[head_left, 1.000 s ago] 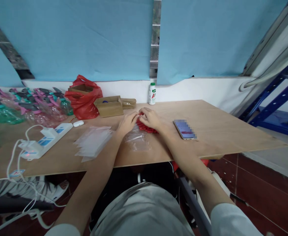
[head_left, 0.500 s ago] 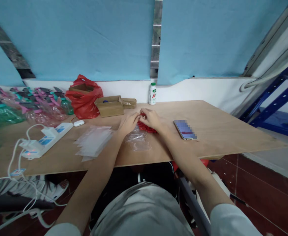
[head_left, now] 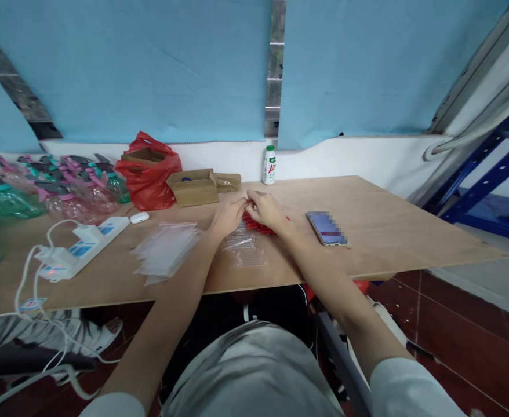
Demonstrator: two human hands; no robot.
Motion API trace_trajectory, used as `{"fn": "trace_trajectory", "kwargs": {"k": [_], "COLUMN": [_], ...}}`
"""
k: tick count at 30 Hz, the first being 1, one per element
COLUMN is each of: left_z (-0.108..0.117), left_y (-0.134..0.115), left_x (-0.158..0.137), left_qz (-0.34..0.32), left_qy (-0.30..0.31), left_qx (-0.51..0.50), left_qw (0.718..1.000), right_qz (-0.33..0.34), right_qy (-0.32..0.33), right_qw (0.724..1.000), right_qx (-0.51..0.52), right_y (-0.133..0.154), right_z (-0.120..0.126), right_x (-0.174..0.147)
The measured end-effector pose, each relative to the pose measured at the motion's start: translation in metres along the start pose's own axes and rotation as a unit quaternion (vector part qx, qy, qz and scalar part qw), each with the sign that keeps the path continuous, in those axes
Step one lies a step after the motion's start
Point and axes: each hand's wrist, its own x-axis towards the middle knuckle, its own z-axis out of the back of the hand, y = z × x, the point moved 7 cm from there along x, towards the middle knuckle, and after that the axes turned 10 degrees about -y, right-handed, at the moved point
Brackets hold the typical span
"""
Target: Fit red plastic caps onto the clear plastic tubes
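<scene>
at left, a cluster of clear green and pink plastic spray bottles [head_left: 65, 207], a white plastic power strip [head_left: 79, 250], a crumpled red plastic bag [head_left: 152, 188] and fanned translucent plastic sheets [head_left: 166, 249], on a light-brown wooden table [head_left: 397, 226]. at centre, the left hand [head_left: 229, 216] and right hand [head_left: 265, 209], fingers bent and fingertips together, whether gripping anything cannot be told; on their near side, piled thin clear plastic tubes [head_left: 242, 242], small red pieces [head_left: 258, 227] heaped just beside, partly hidden by the right hand. beyond the hands, one upright white bottle with green cap [head_left: 269, 167]; farther right, one smartphone [head_left: 325, 227], screen up.
</scene>
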Motion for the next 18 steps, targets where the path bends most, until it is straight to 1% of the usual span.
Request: {"fn": "trace_trajectory", "kwargs": {"k": [4, 10, 15, 18], "left_z": [0.004, 0.01, 0.007, 0.005], "left_y": [-0.001, 0.003, 0.007, 0.005], "left_x": [0.0, -0.004, -0.005, -0.005], "left_qz": [0.001, -0.005, 0.005, -0.008], "left_qy": [-0.011, -0.037, -0.038, -0.034], "left_qx": [0.007, 0.016, 0.018, 0.017], "left_qw": [1.0, 0.999, 0.999, 0.999], "right_qz": [-0.001, -0.001, -0.046, -0.093], "right_qy": [-0.014, -0.021, -0.014, 0.0], "right_qw": [0.999, 0.986, 0.967, 0.943], "right_qx": [0.029, 0.163, 0.251, 0.318], "right_y": [-0.002, -0.013, -0.022, -0.027], "right_z": [0.001, 0.004, 0.001, -0.004], "right_x": [0.001, -0.002, -0.002, -0.002]}}
